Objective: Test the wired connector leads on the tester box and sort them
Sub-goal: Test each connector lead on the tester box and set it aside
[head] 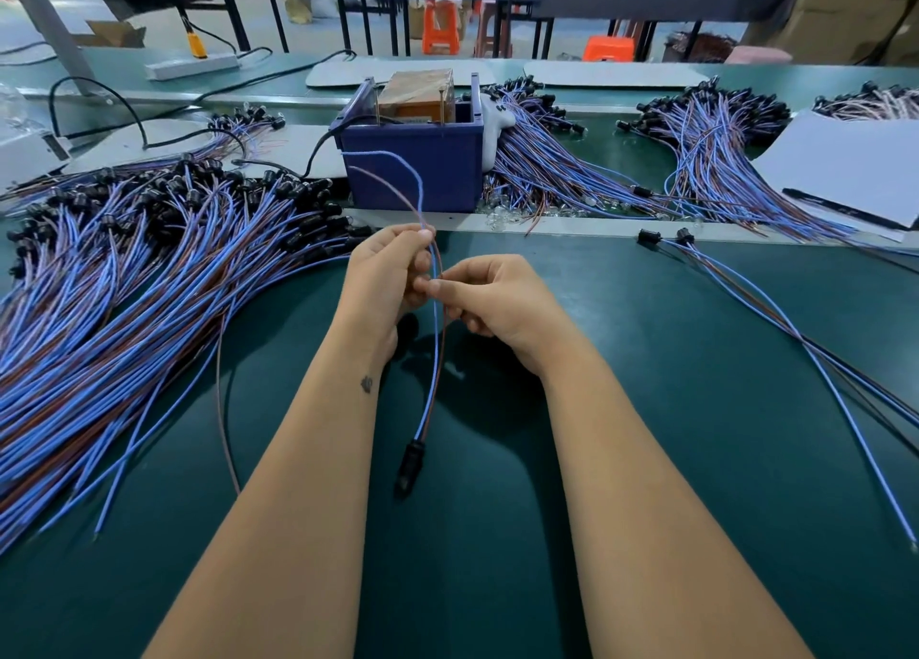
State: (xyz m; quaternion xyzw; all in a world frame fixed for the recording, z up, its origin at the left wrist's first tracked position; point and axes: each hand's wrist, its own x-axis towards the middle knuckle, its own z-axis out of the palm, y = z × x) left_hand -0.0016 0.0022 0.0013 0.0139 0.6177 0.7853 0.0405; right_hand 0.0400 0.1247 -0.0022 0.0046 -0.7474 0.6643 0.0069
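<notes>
Left hand (385,273) and right hand (490,295) both pinching one lead (431,390), black connector (409,464) dangling below grip, tester box (417,161) beyond

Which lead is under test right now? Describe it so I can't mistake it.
Start at the blue tester box mid-bench. In front of it both hands, left and right, pinch one lead. It alone is lifted off the mat, its black connector dangling between the forearms.

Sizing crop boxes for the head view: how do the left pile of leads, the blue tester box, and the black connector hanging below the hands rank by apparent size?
1. Left pile of leads
2. Blue tester box
3. Black connector, smallest despite hanging nearest the camera
</notes>
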